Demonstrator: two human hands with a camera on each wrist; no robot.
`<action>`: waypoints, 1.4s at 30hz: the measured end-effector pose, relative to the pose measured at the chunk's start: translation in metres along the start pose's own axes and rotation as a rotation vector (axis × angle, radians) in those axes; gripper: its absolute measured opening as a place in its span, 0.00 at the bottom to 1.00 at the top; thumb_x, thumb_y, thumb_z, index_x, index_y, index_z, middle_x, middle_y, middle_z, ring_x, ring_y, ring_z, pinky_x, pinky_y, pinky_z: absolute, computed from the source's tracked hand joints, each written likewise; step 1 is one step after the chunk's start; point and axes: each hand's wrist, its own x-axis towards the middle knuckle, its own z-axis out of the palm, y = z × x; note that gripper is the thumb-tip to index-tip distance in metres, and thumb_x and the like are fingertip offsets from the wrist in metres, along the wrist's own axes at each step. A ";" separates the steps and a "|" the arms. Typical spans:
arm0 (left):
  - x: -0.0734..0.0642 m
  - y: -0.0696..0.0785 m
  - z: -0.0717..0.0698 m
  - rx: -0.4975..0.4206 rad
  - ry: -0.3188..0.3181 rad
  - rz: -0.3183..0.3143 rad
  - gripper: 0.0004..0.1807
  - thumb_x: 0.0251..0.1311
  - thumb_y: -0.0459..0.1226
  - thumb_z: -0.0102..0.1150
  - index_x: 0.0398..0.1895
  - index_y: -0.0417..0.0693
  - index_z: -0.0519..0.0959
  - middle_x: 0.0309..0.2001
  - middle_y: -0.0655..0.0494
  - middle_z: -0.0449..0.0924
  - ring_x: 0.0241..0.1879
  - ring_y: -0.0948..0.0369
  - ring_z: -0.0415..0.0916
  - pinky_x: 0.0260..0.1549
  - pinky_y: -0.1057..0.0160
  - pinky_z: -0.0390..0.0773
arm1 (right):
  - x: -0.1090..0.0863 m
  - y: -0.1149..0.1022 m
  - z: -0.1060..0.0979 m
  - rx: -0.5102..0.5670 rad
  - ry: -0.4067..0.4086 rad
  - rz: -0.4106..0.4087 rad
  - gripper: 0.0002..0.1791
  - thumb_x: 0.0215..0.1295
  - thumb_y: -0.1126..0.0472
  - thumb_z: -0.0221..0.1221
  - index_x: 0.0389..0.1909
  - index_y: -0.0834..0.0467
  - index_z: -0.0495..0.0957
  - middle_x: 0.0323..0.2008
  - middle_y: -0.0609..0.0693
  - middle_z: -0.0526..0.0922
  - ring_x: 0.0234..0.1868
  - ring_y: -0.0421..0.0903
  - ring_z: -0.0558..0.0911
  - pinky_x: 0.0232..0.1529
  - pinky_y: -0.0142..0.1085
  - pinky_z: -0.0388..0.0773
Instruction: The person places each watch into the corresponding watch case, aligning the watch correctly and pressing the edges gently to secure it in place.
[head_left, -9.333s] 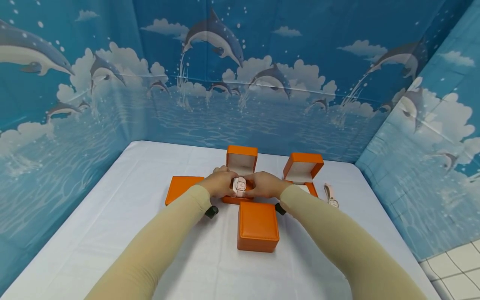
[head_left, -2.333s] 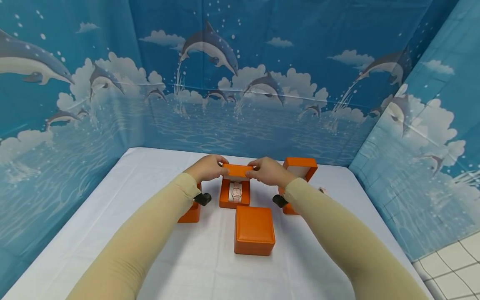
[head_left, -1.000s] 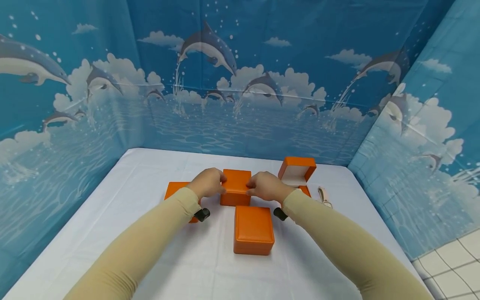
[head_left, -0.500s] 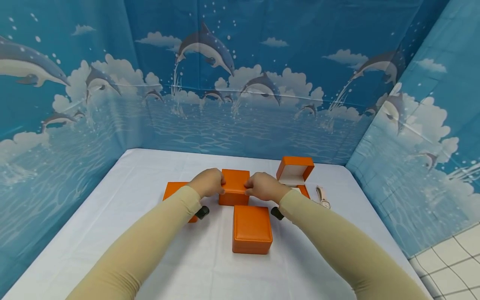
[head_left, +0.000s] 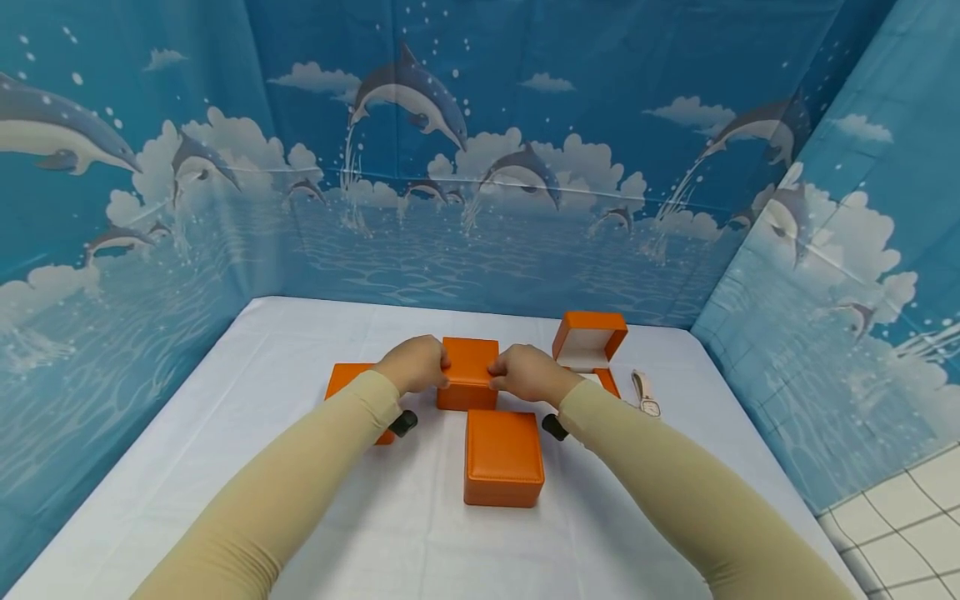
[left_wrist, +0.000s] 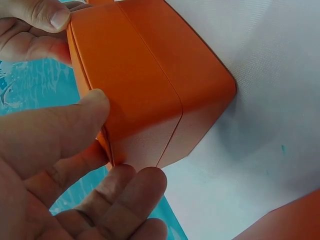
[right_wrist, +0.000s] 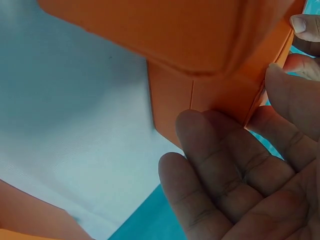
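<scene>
Both hands flank a closed orange watch box [head_left: 468, 360] at the middle of the table. My left hand [head_left: 416, 365] grips its left side; in the left wrist view the thumb [left_wrist: 95, 102] lies on the lid's edge and the fingertips [left_wrist: 150, 180] meet the side wall. On the opposite side, my right hand [head_left: 528, 372] holds the box the same way, its fingers [right_wrist: 200, 140] along the wall in the right wrist view. The lid sits down on the base, with only a thin seam showing. The box's inside is hidden.
Nearer me stands another closed orange box [head_left: 504, 450]. A third orange box [head_left: 347, 379] is partly behind the left forearm. At right, a box with raised lid [head_left: 592, 325] is partly covered by the right arm, and a pink-strapped watch [head_left: 648, 406] lies beside it.
Earlier, both hands were at a pink watch in the middle box under its raised lid. They then swung the lid down over it. Over the last second the hands have stayed nearly still.
</scene>
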 end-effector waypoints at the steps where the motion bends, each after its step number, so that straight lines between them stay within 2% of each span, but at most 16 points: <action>1: 0.000 0.000 0.000 0.001 -0.001 0.000 0.23 0.64 0.40 0.74 0.61 0.44 0.85 0.61 0.50 0.84 0.58 0.54 0.81 0.65 0.52 0.80 | 0.000 0.000 0.000 0.000 -0.001 0.001 0.25 0.76 0.52 0.64 0.70 0.54 0.79 0.65 0.53 0.84 0.54 0.44 0.85 0.65 0.45 0.82; 10: 0.000 0.001 -0.001 0.022 -0.011 0.001 0.23 0.64 0.40 0.74 0.61 0.44 0.85 0.60 0.51 0.85 0.51 0.56 0.81 0.63 0.52 0.81 | 0.000 0.001 0.000 0.011 -0.003 0.019 0.25 0.76 0.51 0.63 0.70 0.53 0.78 0.66 0.51 0.84 0.62 0.46 0.84 0.66 0.45 0.81; 15: 0.000 0.004 -0.001 0.078 -0.017 0.025 0.21 0.64 0.40 0.74 0.59 0.45 0.86 0.59 0.51 0.85 0.52 0.56 0.81 0.63 0.52 0.81 | -0.006 0.009 -0.006 -0.005 -0.044 -0.019 0.25 0.78 0.53 0.61 0.72 0.52 0.76 0.68 0.51 0.82 0.68 0.50 0.80 0.70 0.48 0.77; 19: 0.001 0.007 -0.003 0.144 -0.030 0.059 0.18 0.64 0.41 0.73 0.55 0.45 0.87 0.54 0.52 0.87 0.48 0.56 0.81 0.58 0.53 0.83 | -0.021 0.020 -0.018 0.000 -0.048 -0.053 0.22 0.80 0.54 0.59 0.71 0.51 0.78 0.67 0.52 0.82 0.71 0.53 0.78 0.70 0.51 0.76; 24: 0.005 0.010 -0.013 0.184 -0.049 0.074 0.13 0.66 0.45 0.71 0.46 0.46 0.90 0.45 0.54 0.88 0.42 0.56 0.81 0.49 0.55 0.84 | -0.048 0.041 -0.043 0.048 0.028 -0.064 0.19 0.80 0.53 0.58 0.66 0.52 0.83 0.64 0.54 0.84 0.62 0.53 0.84 0.60 0.49 0.84; 27: 0.007 0.015 -0.016 0.156 -0.022 0.072 0.18 0.69 0.49 0.68 0.52 0.47 0.88 0.50 0.54 0.88 0.47 0.56 0.82 0.54 0.54 0.83 | -0.067 0.061 -0.056 0.089 0.075 -0.029 0.19 0.81 0.53 0.56 0.66 0.54 0.82 0.62 0.56 0.85 0.58 0.53 0.85 0.55 0.49 0.85; 32: 0.010 0.039 -0.015 0.035 0.036 0.127 0.28 0.73 0.53 0.63 0.70 0.51 0.78 0.65 0.51 0.81 0.63 0.54 0.78 0.67 0.50 0.77 | -0.094 0.102 -0.068 0.119 0.139 0.061 0.22 0.82 0.53 0.55 0.69 0.58 0.79 0.65 0.63 0.82 0.61 0.61 0.82 0.58 0.55 0.83; 36: 0.011 0.064 -0.009 -0.079 0.046 0.198 0.32 0.73 0.53 0.63 0.75 0.54 0.72 0.68 0.50 0.79 0.64 0.53 0.78 0.68 0.49 0.77 | -0.107 0.134 -0.069 0.082 0.169 0.112 0.22 0.81 0.54 0.56 0.68 0.61 0.79 0.65 0.64 0.81 0.62 0.63 0.81 0.59 0.58 0.82; 39: 0.013 0.085 -0.003 -0.157 0.041 0.236 0.34 0.72 0.54 0.64 0.77 0.55 0.70 0.68 0.50 0.78 0.63 0.53 0.78 0.67 0.49 0.78 | -0.115 0.157 -0.066 0.058 0.137 0.165 0.23 0.80 0.55 0.57 0.68 0.62 0.78 0.63 0.66 0.82 0.61 0.63 0.82 0.57 0.56 0.84; 42: 0.015 0.103 0.003 -0.204 0.021 0.253 0.35 0.72 0.54 0.63 0.78 0.56 0.68 0.67 0.52 0.78 0.62 0.54 0.78 0.65 0.50 0.79 | -0.119 0.178 -0.059 0.033 0.072 0.230 0.25 0.77 0.56 0.60 0.70 0.62 0.76 0.65 0.68 0.80 0.60 0.64 0.81 0.56 0.55 0.84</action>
